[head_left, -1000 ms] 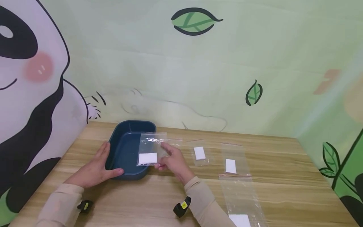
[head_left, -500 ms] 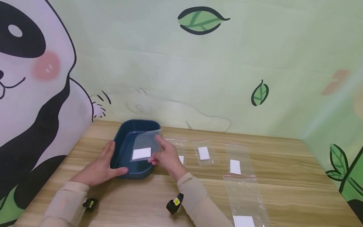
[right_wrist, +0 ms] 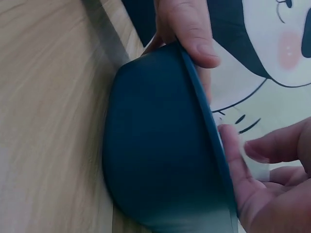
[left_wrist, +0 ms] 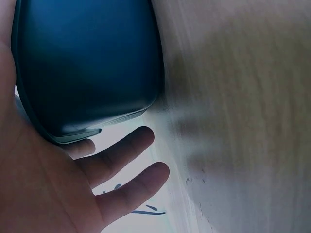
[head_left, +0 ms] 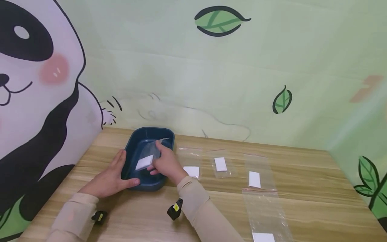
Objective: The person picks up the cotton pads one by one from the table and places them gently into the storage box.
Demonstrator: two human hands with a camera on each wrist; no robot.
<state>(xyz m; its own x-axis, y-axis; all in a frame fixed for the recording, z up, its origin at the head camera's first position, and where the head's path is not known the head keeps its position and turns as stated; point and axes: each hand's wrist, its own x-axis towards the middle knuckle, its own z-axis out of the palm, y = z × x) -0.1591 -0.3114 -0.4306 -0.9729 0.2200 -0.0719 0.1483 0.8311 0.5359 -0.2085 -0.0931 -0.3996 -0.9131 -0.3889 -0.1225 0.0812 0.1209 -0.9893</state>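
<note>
In the head view a dark blue rectangular tub (head_left: 148, 184) stands upright on the table. My left hand (head_left: 105, 179) rests against its near left corner, thumb lying over the rim and fingers fairly straight along the left side. In the left wrist view, two fingers (left_wrist: 119, 153) stretch past the tub's wall (left_wrist: 92, 58). Inside the rim, my right hand (head_left: 167, 163) pinches a small clear zip bag (head_left: 150, 148) containing a white rectangular piece (head_left: 144, 162); the bag hangs tilted over the tub's floor. In the right wrist view, the right hand (right_wrist: 272, 189) partly hides behind the tub's rim.
Right of the tub lie several more clear bags with white pieces: one close by (head_left: 191, 171), a small one (head_left: 220, 164), another (head_left: 254, 179) farther right, and a larger one (head_left: 266, 208) nearer. A printed panda backdrop (head_left: 181, 67) rises behind the wooden table (head_left: 136, 215).
My right hand has carried the zip bag left and down into the tub, turning it more steeply. A bag it partly covered now shows on the table. The left hand stays at the tub.
</note>
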